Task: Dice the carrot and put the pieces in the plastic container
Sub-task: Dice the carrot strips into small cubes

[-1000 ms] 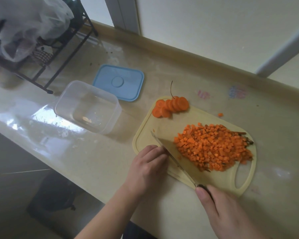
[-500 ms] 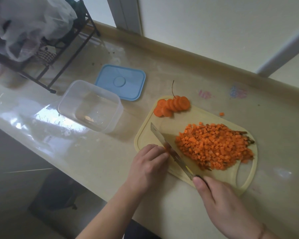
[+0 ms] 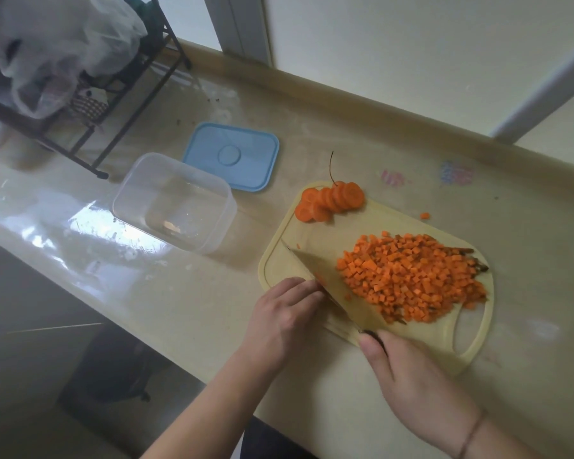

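Note:
A yellow cutting board [image 3: 279, 260] lies on the counter. On it sits a big heap of diced carrot [image 3: 411, 276], with a short row of carrot slices [image 3: 332, 200] at its far corner. My right hand [image 3: 408, 376] grips the handle of a knife [image 3: 352, 299], whose blade lies slanted across the board against the heap's left edge. My left hand [image 3: 285, 316] rests at the board's near left edge with curled fingers against the blade, pinching a small carrot piece [image 3: 319, 280] that is mostly hidden. The clear plastic container [image 3: 176, 200] stands to the left of the board.
The container's blue lid [image 3: 232, 157] lies behind it. A black wire rack [image 3: 90, 104] holding plastic bags stands at the far left. One stray carrot dice [image 3: 424, 216] lies on the counter beyond the board. The counter's front edge runs just below my hands.
The knife blade has tipped over and slid a little right, up against the diced heap. My left hand has stayed at the board's left edge.

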`<action>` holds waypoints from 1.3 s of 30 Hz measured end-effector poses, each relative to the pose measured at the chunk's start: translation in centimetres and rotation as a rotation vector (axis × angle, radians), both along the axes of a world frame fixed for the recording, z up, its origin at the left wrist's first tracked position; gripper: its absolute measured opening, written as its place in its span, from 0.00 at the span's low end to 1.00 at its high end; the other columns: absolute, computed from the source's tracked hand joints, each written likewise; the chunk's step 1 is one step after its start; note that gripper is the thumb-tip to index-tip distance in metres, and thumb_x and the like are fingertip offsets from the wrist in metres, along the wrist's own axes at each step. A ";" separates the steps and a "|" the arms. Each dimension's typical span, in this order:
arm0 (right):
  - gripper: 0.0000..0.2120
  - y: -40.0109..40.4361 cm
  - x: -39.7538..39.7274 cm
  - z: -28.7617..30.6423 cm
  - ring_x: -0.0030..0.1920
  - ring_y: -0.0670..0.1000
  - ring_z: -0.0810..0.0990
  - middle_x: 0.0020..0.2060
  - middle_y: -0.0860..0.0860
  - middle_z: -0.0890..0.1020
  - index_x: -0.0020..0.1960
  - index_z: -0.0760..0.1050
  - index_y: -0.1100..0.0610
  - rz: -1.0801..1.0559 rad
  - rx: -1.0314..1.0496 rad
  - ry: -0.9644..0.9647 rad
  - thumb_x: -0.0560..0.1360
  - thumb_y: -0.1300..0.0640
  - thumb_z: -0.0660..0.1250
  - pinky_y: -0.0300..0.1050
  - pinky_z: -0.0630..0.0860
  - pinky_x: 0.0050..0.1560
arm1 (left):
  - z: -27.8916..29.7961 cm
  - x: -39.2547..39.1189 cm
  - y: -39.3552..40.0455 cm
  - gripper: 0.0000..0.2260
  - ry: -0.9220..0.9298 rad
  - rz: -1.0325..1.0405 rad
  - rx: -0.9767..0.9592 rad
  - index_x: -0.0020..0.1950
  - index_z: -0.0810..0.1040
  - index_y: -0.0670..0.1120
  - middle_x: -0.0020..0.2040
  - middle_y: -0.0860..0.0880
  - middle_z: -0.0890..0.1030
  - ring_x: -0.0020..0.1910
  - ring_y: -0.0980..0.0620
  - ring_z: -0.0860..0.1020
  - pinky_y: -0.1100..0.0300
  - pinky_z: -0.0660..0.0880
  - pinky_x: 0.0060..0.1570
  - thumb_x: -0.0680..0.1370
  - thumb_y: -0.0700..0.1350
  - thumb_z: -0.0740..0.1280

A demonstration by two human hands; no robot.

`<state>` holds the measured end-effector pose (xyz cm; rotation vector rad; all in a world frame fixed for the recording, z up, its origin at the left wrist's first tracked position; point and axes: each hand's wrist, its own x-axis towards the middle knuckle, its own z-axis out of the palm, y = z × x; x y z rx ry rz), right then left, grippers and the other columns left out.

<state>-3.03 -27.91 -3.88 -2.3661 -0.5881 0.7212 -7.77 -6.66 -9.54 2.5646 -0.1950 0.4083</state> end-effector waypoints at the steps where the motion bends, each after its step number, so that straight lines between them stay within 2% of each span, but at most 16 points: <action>1: 0.35 0.5 0.4 -0.2 0.35 0.49 0.76 0.29 0.49 0.76 0.36 0.68 0.51 -0.004 0.013 -0.012 0.72 0.26 0.35 0.50 0.68 0.37 | 0.1 0.0 0.0 0.07 -0.001 0.001 -0.008 0.55 0.84 0.41 0.57 0.49 0.83 0.51 0.46 0.80 0.58 0.78 0.52 0.77 0.35 0.72; 4: 0.31 0.9 1.4 -0.2 0.33 0.48 0.75 0.27 0.50 0.75 0.32 0.68 0.52 -0.053 0.050 0.008 0.73 0.29 0.42 0.43 0.63 0.31 | 0.2 -0.2 0.1 0.06 0.005 0.006 -0.019 0.54 0.84 0.41 0.54 0.48 0.82 0.51 0.46 0.79 0.57 0.77 0.50 0.79 0.36 0.70; 6: 0.32 0.3 1.3 0.1 0.34 0.47 0.76 0.33 0.48 0.78 0.33 0.69 0.54 -0.073 0.064 0.032 0.73 0.29 0.43 0.41 0.66 0.32 | 0.0 -0.3 0.0 0.05 -0.001 0.022 -0.021 0.53 0.83 0.41 0.53 0.47 0.82 0.52 0.46 0.79 0.57 0.78 0.48 0.80 0.37 0.69; 9: 0.31 -0.2 0.8 0.9 0.35 0.46 0.76 0.38 0.41 0.78 0.34 0.70 0.54 -0.068 0.078 0.045 0.74 0.30 0.44 0.42 0.67 0.34 | -0.2 -0.5 -0.1 0.11 -0.010 0.049 -0.056 0.53 0.84 0.40 0.53 0.46 0.82 0.52 0.46 0.79 0.57 0.77 0.48 0.84 0.42 0.62; 14: 0.31 -0.5 0.2 1.7 0.31 0.47 0.75 0.33 0.46 0.78 0.34 0.68 0.54 -0.025 0.072 0.041 0.73 0.29 0.44 0.43 0.66 0.33 | -0.1 -0.5 -0.2 0.17 -0.024 0.090 -0.096 0.55 0.83 0.42 0.52 0.46 0.81 0.48 0.45 0.78 0.58 0.75 0.46 0.86 0.44 0.55; 18: 0.36 -1.2 -0.2 1.2 0.30 0.47 0.76 0.31 0.49 0.78 0.35 0.68 0.54 -0.026 0.047 0.022 0.72 0.25 0.40 0.48 0.67 0.33 | -0.3 -0.4 -0.1 0.11 -0.006 0.087 -0.080 0.55 0.84 0.41 0.54 0.48 0.83 0.49 0.46 0.79 0.55 0.76 0.46 0.83 0.40 0.61; 21: 0.37 -1.8 -0.8 0.6 0.33 0.47 0.76 0.29 0.51 0.76 0.36 0.69 0.52 -0.040 0.018 0.027 0.70 0.23 0.37 0.51 0.71 0.37 | -0.4 -0.3 -0.3 0.12 -0.017 0.098 -0.076 0.54 0.84 0.41 0.54 0.48 0.83 0.49 0.45 0.79 0.55 0.76 0.46 0.84 0.40 0.60; 26: 0.35 0.1 -0.5 0.0 0.36 0.50 0.76 0.29 0.49 0.75 0.36 0.66 0.49 -0.026 0.023 -0.009 0.69 0.24 0.33 0.53 0.71 0.39 | -0.6 -0.3 -0.5 0.07 -0.041 0.097 -0.088 0.53 0.85 0.41 0.54 0.48 0.84 0.48 0.45 0.79 0.56 0.77 0.45 0.79 0.36 0.68; 30: 0.34 1.5 0.5 -0.3 0.34 0.50 0.76 0.28 0.48 0.74 0.35 0.66 0.50 -0.008 0.063 -0.030 0.71 0.25 0.36 0.49 0.67 0.36 | -0.7 -0.4 -0.4 0.08 -0.017 0.096 -0.110 0.54 0.85 0.42 0.54 0.49 0.83 0.47 0.45 0.79 0.54 0.77 0.44 0.79 0.36 0.68; 33: 0.32 0.6 0.1 0.0 0.32 0.49 0.75 0.27 0.50 0.75 0.34 0.66 0.51 -0.032 0.084 0.013 0.72 0.26 0.42 0.51 0.68 0.35 | -0.6 -0.6 -0.2 0.07 0.002 0.101 -0.150 0.54 0.84 0.42 0.55 0.50 0.83 0.50 0.46 0.80 0.53 0.78 0.46 0.80 0.36 0.68; 36: 0.32 -0.5 -0.4 0.6 0.30 0.48 0.74 0.31 0.50 0.76 0.34 0.65 0.53 -0.039 0.092 0.060 0.72 0.25 0.43 0.49 0.67 0.34 | -0.3 -1.6 0.2 0.06 -0.055 0.118 -0.196 0.50 0.84 0.40 0.53 0.49 0.81 0.51 0.48 0.80 0.55 0.78 0.48 0.80 0.35 0.67; 39: 0.32 -1.4 -0.9 1.0 0.29 0.48 0.74 0.28 0.50 0.75 0.36 0.65 0.50 -0.020 0.048 0.034 0.71 0.23 0.40 0.47 0.67 0.33 | 1.3 -3.0 0.7 0.10 -0.186 0.322 -0.285 0.45 0.80 0.45 0.49 0.51 0.78 0.47 0.50 0.79 0.59 0.76 0.46 0.75 0.33 0.63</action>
